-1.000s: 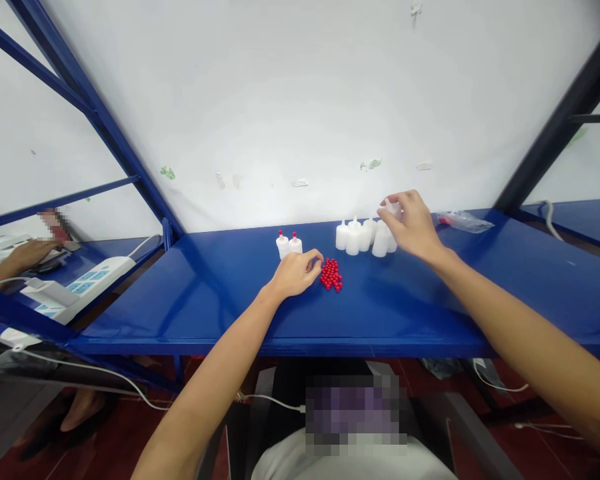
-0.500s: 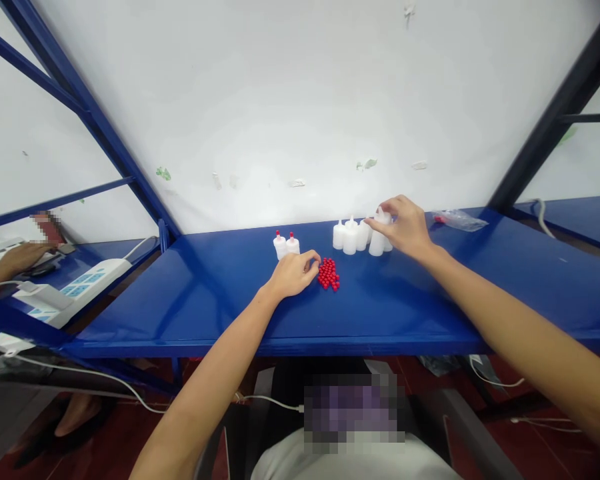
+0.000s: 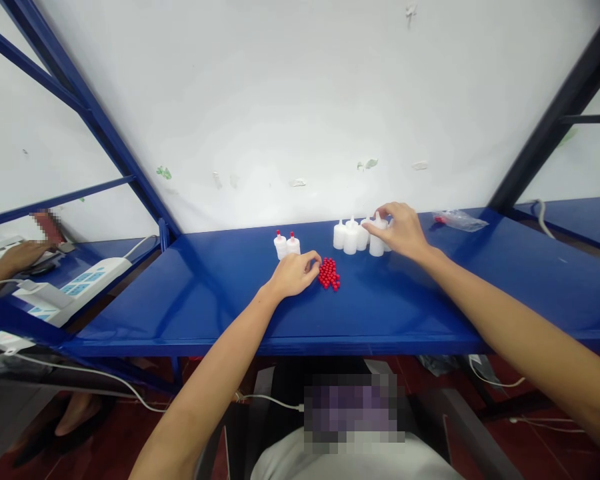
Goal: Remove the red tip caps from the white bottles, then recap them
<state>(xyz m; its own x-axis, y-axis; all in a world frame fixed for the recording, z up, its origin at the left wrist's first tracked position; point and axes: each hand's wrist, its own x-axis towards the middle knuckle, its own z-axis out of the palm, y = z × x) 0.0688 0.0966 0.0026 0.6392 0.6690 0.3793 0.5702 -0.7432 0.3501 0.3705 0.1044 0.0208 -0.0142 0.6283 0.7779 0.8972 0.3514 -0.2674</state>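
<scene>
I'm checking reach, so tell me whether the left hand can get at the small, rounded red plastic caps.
Most likely yes: the left hand is close beside the red caps, at the pile's left edge, and nothing visible stands between them.

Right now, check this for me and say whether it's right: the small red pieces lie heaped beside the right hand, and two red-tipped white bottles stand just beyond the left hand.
Not quite: the small red pieces lie heaped beside the left hand, as the head view shows. The two red-tipped white bottles do stand just beyond that hand.
</scene>
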